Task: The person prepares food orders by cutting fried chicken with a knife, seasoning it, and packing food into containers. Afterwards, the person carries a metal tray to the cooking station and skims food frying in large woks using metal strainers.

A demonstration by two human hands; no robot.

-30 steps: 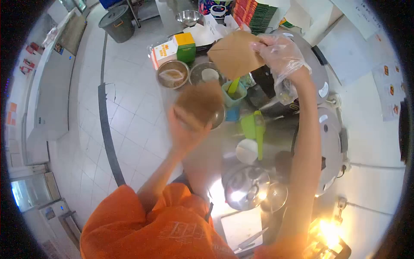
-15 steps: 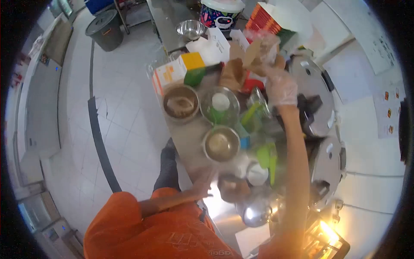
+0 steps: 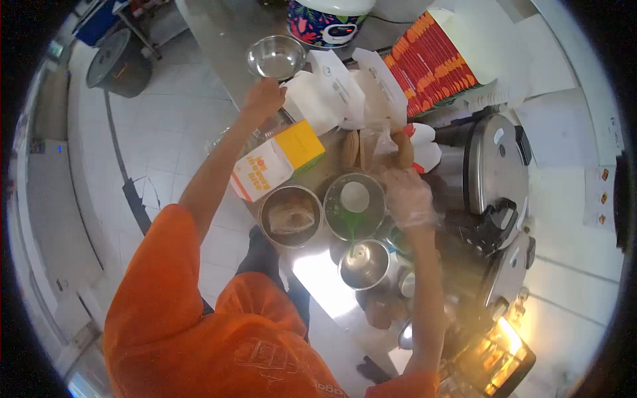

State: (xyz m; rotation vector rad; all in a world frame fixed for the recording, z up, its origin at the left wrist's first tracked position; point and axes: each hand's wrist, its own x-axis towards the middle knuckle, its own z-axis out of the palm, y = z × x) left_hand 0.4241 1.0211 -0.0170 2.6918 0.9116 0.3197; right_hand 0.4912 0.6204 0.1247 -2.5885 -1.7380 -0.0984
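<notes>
My left hand (image 3: 264,101) is closed, its fingers curled in beside a steel bowl (image 3: 275,58) and the near edge of an open white carton (image 3: 312,99). What the fingers hold, if anything, is hidden. My right hand (image 3: 406,199) wears a clear plastic glove, close to crumpled clear plastic (image 3: 379,140) and brown pieces (image 3: 352,148) that I cannot identify. Its fingertips are blurred. Left of it, a metal bowl (image 3: 332,225) contains a white round cup with a green handle. A second metal bowl (image 3: 265,229) holds something in clear plastic.
A yellow-and-white box (image 3: 275,162) lies between my arms. Red-and-orange stacked cartons (image 3: 431,63) stand at the back, near a patterned pot (image 3: 325,26). Large lidded cookers (image 3: 494,162) line the right side. A glowing appliance (image 3: 497,358) is at lower right.
My left hand has moved from low by my waist up to the far cartons. My gloved right hand has come down and nearer, away from the brown paper and plastic it was at.
</notes>
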